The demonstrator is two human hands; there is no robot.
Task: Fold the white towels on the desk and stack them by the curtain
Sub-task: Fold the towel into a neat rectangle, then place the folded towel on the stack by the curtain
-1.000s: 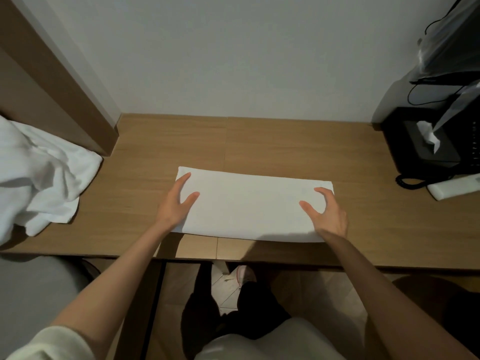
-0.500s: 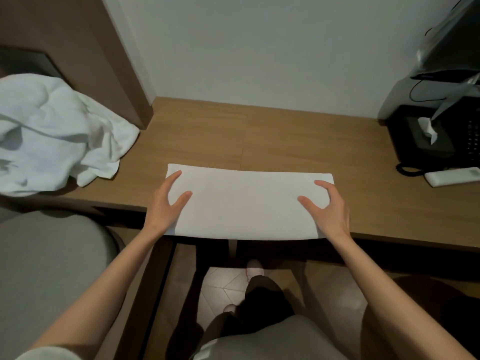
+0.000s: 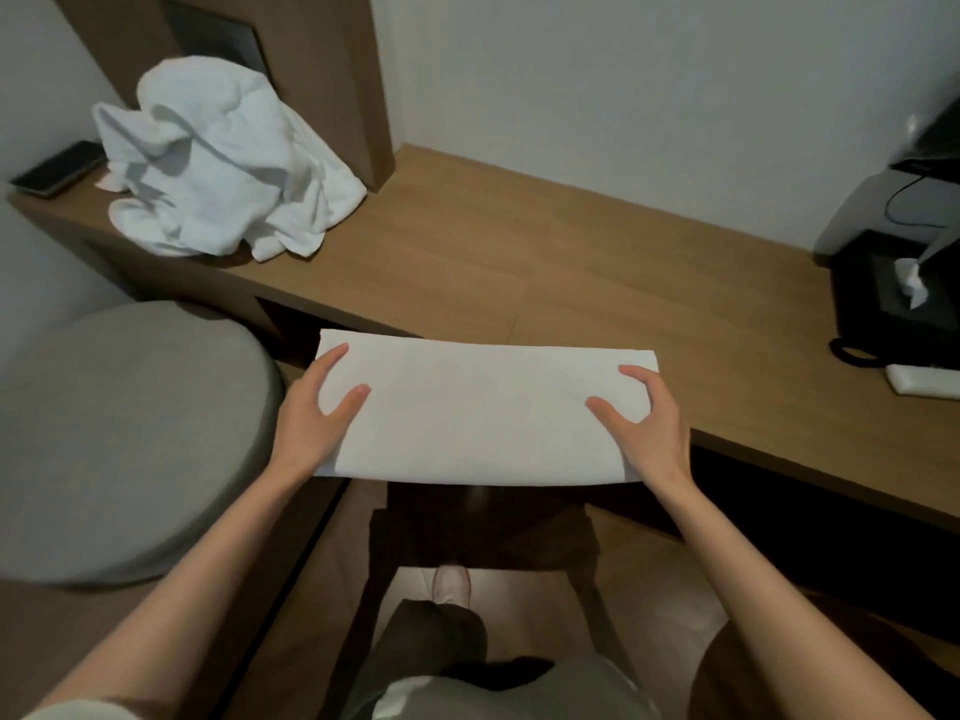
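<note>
One folded towel (image 3: 478, 413) juts half off the worktop (image 3: 519, 262) front edge; left hand (image 3: 311, 423) and right hand (image 3: 649, 428) fingers grip its ends. The crumpled towel pile (image 3: 218, 163) at far left is not yet folded. No stack or curtain in view.

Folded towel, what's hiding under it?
The folded towel covers part of the front edge of the wooden desk; a shoe shows on the floor below. The left hand and right hand grip its ends; any fingers tucked underneath are hidden.
</note>
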